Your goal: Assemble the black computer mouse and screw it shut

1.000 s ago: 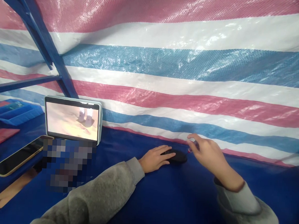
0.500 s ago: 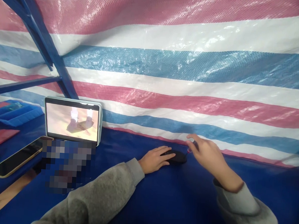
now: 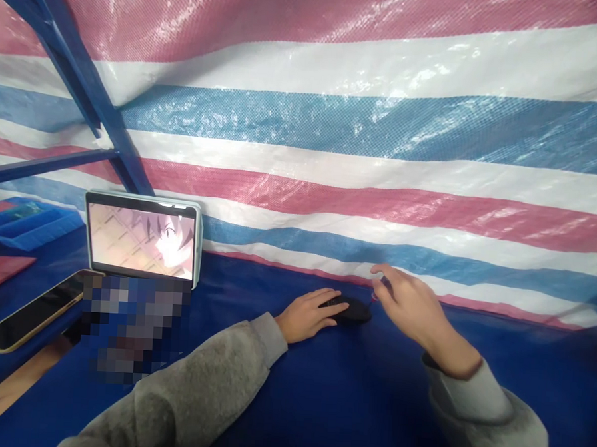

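Observation:
A low black computer mouse (image 3: 354, 311) lies on the blue tabletop (image 3: 349, 399). My left hand (image 3: 309, 316) holds it at its left end, with the fingers laid over its top. Just right of the mouse, my right hand (image 3: 408, 302) is raised, thumb and index finger pinched together. Between them is a slim dark tool (image 3: 385, 281) with a red part that points down toward the right end of the mouse. The fingers hide most of this tool, so its exact kind cannot be made out.
A tablet (image 3: 142, 239) playing a cartoon stands against the striped sheet (image 3: 334, 118). At the left are a phone (image 3: 36, 313), a blue compartment tray (image 3: 33, 226) and a red flat piece (image 3: 0, 273). Another person's forearm (image 3: 24, 382) shows low left. A blue metal frame (image 3: 81, 72) rises behind.
The picture on the tablet is different. The whole view has shifted slightly; both hands keep nearly the same place around the mouse.

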Motion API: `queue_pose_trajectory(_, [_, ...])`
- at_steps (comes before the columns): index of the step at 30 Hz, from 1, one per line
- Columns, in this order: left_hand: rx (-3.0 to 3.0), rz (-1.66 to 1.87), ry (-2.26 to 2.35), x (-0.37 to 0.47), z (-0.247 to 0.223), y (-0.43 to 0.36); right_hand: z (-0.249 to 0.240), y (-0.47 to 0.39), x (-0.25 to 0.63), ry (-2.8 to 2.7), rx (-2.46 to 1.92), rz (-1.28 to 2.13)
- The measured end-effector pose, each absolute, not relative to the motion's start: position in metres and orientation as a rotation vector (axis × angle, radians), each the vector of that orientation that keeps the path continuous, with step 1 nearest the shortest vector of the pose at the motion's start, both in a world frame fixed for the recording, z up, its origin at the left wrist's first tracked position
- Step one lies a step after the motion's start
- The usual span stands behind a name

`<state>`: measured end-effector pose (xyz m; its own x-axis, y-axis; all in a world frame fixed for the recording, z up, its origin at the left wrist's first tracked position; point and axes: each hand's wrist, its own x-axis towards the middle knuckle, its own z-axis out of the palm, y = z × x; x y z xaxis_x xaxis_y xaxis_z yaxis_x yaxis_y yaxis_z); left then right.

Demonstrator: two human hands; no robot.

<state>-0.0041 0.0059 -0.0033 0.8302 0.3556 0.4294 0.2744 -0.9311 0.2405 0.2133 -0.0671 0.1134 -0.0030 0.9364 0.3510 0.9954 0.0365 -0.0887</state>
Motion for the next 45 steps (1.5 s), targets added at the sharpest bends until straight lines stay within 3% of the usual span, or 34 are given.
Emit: queue_pose_trajectory(45, [2.841, 0.714, 0.494, -0.0043, -0.0024, 0.0057, 0.11, -0.0658, 0.2145, -1.916, -2.09, -0.311])
